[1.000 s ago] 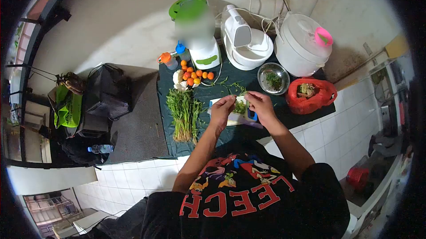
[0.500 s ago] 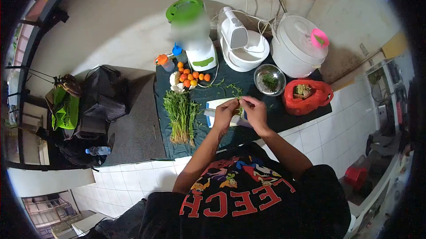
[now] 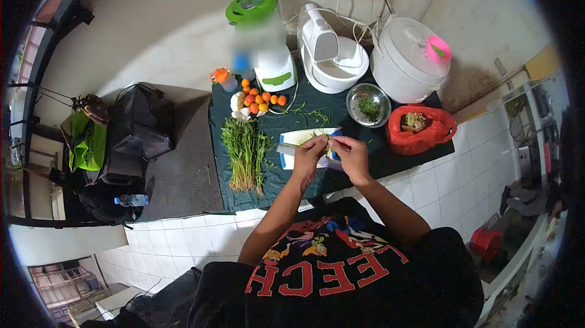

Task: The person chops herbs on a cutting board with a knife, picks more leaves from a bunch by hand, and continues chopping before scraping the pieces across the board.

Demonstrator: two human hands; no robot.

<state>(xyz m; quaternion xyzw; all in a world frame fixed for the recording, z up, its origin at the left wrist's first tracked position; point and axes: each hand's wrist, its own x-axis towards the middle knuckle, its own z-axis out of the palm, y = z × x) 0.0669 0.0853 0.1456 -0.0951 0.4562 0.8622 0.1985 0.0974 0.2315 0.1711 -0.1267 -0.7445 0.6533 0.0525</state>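
Observation:
My left hand (image 3: 309, 156) and my right hand (image 3: 352, 158) meet over a white cutting board (image 3: 294, 136) with blue corners. Both are closed, fingertips pinching a small piece of leafy green herb (image 3: 329, 138) between them. A knife blade (image 3: 287, 148) juts out at the board's left side beside my left hand; whether that hand also grips the knife is hidden. Left of the board lies a bunch of leafy greens (image 3: 242, 154) with roots attached. Loose green sprigs (image 3: 317, 115) lie behind the board. A metal bowl (image 3: 368, 105) with picked green leaves sits behind my right hand.
Small orange fruits or tomatoes (image 3: 255, 108) and a white garlic-like bulb (image 3: 238, 103) lie at the back left. Behind stand a blender (image 3: 275, 67), a stand mixer (image 3: 337, 75) and a large white lidded container (image 3: 405, 60). A red plastic bag (image 3: 420, 139) sits at the right edge.
The leafy sprig that stuck out beyond my fingers looks shorter now. My hands stay together over the board, and the whole view has shifted slightly.

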